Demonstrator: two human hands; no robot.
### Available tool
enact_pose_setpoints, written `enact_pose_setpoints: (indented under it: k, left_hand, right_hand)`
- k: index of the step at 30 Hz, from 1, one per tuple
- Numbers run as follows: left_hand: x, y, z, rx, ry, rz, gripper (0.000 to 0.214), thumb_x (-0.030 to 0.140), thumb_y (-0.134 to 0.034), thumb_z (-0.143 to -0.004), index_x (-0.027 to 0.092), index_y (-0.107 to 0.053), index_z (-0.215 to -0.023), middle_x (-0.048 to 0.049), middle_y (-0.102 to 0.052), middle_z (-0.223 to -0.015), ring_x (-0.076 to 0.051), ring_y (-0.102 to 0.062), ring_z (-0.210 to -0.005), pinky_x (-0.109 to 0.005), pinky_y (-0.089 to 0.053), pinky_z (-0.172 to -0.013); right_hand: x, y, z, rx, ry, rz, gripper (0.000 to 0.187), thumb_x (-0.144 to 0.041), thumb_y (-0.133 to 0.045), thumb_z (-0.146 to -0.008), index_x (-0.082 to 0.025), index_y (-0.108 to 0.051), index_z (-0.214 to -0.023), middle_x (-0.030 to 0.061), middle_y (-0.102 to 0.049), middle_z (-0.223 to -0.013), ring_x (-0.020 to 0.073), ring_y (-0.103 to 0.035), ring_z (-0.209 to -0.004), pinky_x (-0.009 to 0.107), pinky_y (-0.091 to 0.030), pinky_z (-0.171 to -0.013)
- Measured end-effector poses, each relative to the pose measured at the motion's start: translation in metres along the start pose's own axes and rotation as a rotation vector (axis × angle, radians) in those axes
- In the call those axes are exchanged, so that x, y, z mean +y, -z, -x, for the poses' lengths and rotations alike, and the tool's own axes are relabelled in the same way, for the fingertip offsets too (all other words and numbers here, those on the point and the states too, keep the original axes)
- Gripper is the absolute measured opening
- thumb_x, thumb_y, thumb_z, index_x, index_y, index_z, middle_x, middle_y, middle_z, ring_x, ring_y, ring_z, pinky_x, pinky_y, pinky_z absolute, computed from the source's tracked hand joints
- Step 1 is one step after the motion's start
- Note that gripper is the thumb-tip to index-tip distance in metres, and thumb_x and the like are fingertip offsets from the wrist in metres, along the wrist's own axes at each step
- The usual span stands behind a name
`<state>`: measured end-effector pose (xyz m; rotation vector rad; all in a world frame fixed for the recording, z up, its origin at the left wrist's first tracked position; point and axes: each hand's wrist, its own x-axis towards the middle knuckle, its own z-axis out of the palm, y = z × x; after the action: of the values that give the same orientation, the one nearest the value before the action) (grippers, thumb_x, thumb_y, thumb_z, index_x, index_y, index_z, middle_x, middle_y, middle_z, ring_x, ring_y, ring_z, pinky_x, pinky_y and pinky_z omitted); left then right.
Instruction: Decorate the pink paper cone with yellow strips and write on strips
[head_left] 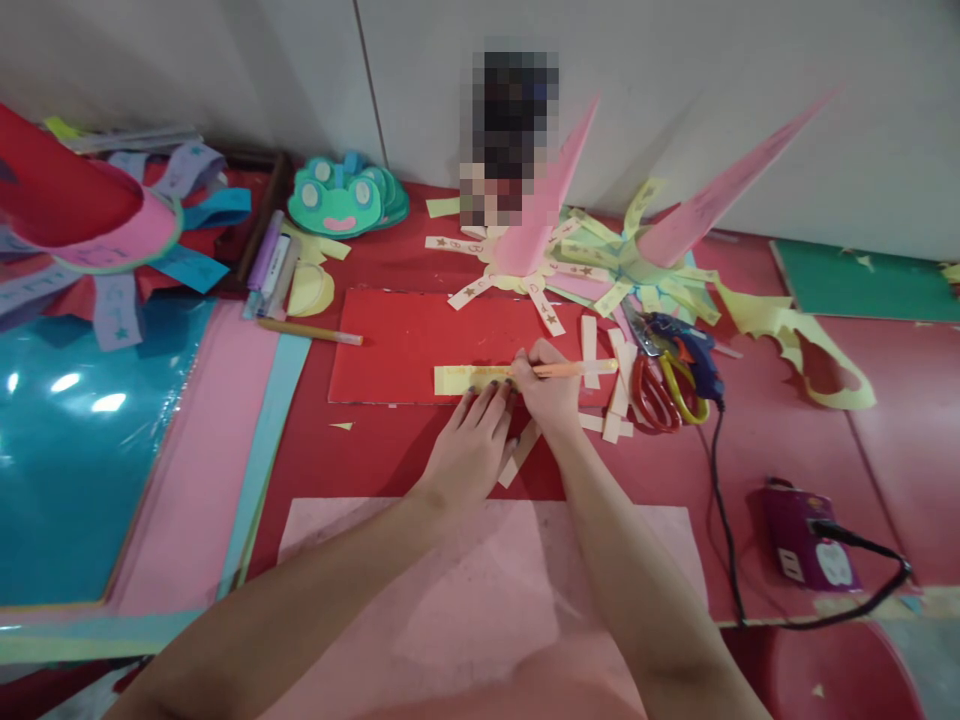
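Note:
My left hand (471, 432) lies flat with its fingers stretched out, pressing down a yellow paper strip (459, 379) on a red paper sheet (397, 345). My right hand (550, 385) is closed round an orange pen (577, 369), its tip on the strip near my left fingertips. Several more paper strips (618, 385) lie just right of my hands.
Red-and-yellow scissors (660, 390) and a blue glue gun (694, 355) lie to the right, its cord running to a purple power strip (802, 535). Pink paper cones (540, 215) with strips stand behind. A frog mask (341, 198), markers (270, 262) and a pencil (309, 331) lie left.

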<state>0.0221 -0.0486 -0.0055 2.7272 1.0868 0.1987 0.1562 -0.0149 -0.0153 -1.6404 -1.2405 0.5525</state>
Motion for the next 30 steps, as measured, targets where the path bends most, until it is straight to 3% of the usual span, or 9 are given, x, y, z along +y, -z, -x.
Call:
enact_pose_setpoints:
  k: [10,17,22,30]
  left_hand:
    - [0.0005,0.0006,0.0008,0.007,0.002,-0.038,0.042,0.025,-0.03,-0.092,0.005,-0.047,-0.125,-0.0134,-0.044,-0.136,-0.024,-0.038,-0.127,-0.04,-0.03,-0.107]
    - [0.0004,-0.0009,0.0009,0.014,-0.006,-0.044,0.042,0.025,-0.029,-0.093,0.007,-0.044,-0.128,-0.0123,-0.045,-0.135,-0.024,-0.038,-0.127,-0.042,-0.03,-0.107]
    - [-0.0005,0.0002,0.0012,0.05,-0.017,-0.046,0.039,0.025,-0.031,-0.092,0.008,-0.05,-0.122,-0.0134,-0.051,-0.13,-0.025,-0.042,-0.124,-0.045,-0.029,-0.108]
    - [-0.0009,-0.0003,0.0007,0.084,-0.011,-0.044,0.04,0.026,-0.031,-0.092,0.004,-0.053,-0.117,-0.0154,-0.052,-0.128,-0.027,-0.041,-0.125,-0.044,-0.029,-0.107]
  right_hand:
    - [0.0022,0.0036,-0.0021,0.082,-0.11,-0.109,0.035,-0.032,-0.05,-0.08,-0.022,-0.029,-0.054,-0.0084,-0.03,-0.045,0.0067,-0.032,-0.042,0.022,-0.029,-0.044]
    - [0.0011,0.0051,-0.0011,0.307,-0.128,-0.09,0.034,-0.036,-0.05,-0.081,-0.022,-0.032,-0.056,-0.0079,-0.035,-0.045,0.0078,-0.038,-0.042,0.023,-0.032,-0.045]
    - [0.0054,0.0056,-0.0017,0.237,-0.149,-0.114,0.032,-0.041,-0.049,-0.082,-0.022,-0.036,-0.059,-0.0079,-0.04,-0.042,0.0093,-0.047,-0.041,0.023,-0.036,-0.045]
    - [-0.0026,0.0048,0.0005,0.125,-0.124,-0.089,0.032,-0.039,-0.05,-0.082,-0.022,-0.037,-0.058,-0.0071,-0.042,-0.042,0.0083,-0.043,-0.04,0.023,-0.035,-0.043]
